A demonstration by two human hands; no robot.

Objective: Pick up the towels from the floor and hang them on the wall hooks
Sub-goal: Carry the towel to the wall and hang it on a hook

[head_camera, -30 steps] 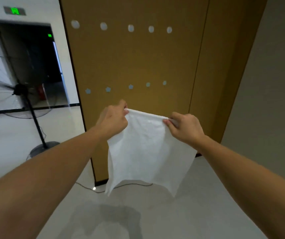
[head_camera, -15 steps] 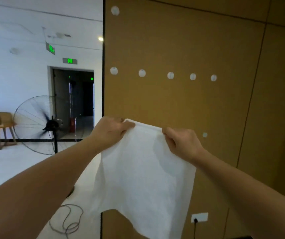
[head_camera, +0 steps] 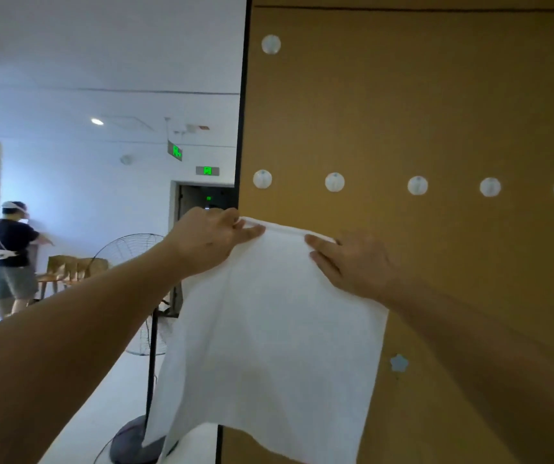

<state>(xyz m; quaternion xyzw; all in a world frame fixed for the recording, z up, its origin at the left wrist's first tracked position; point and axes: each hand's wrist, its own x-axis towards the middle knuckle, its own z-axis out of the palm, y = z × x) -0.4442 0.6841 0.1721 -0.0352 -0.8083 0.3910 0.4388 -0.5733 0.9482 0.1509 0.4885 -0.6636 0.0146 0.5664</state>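
Observation:
A white towel [head_camera: 268, 329] hangs spread in front of the brown wall panel [head_camera: 436, 112]. My left hand [head_camera: 208, 241] pinches its top left corner and my right hand [head_camera: 352, 262] grips its top edge further right. A row of round white wall hooks runs just above the towel: one hook [head_camera: 262, 179] over my left hand, another hook [head_camera: 334, 181] above the towel's top edge, and more to the right [head_camera: 417, 185]. A single hook [head_camera: 270, 44] sits higher up. The towel's top edge is a short way below the row and apart from it.
A small star-shaped hook [head_camera: 398, 363] shows on the panel to the right of the towel. A standing fan [head_camera: 145, 296] with a dark round base is left of the panel edge. A person [head_camera: 11, 256] stands far off at left near wooden chairs.
The view has tilted upward and closer to the panel. Both hands have raised the towel toward the row of round hooks, which now sit just above its top edge.

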